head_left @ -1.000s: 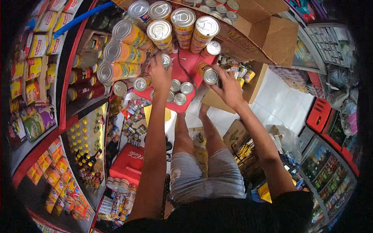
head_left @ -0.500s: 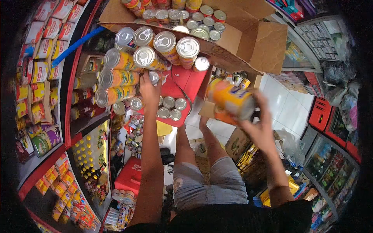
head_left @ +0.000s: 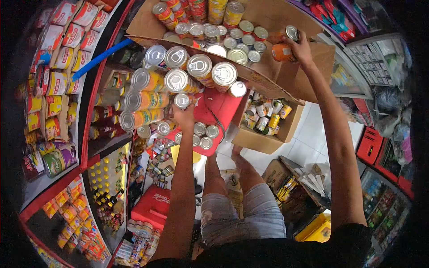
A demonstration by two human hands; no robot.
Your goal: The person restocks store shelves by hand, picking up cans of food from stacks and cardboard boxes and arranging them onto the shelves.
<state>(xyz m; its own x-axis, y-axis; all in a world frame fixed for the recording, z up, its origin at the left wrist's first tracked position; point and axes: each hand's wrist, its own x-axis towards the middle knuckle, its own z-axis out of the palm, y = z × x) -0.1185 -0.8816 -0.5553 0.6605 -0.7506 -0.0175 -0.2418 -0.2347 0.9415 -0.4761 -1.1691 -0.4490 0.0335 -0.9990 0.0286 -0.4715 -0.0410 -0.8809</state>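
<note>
My left hand (head_left: 184, 117) is closed around a small silver-topped can (head_left: 182, 101), beside tall yellow-labelled cans stacked on their sides (head_left: 149, 99). More upright cans with ring-pull lids (head_left: 199, 65) stand just beyond it. Out to the right, my right hand (head_left: 302, 50) grips an orange-labelled can (head_left: 282, 52) over the right part of a large cardboard box (head_left: 308, 85). A silver lid shows above my fingers there; I cannot tell if it belongs to the same can. Several small cans (head_left: 206, 143) stand on a red surface (head_left: 219, 105) near my left wrist.
Inside the large box, upright cans (head_left: 238, 56) fill the left and middle. A smaller open carton (head_left: 263, 138) with mixed cans sits on the tiled floor. Packed shelves (head_left: 67, 53) line the left side, with a blue bar (head_left: 103, 58) sticking out. A yellow crate (head_left: 315, 228) is at lower right.
My right hand has moved up and away, from above the smaller carton to the large box. The yellow can seen in it earlier is no longer there. My left hand now has its can raised slightly.
</note>
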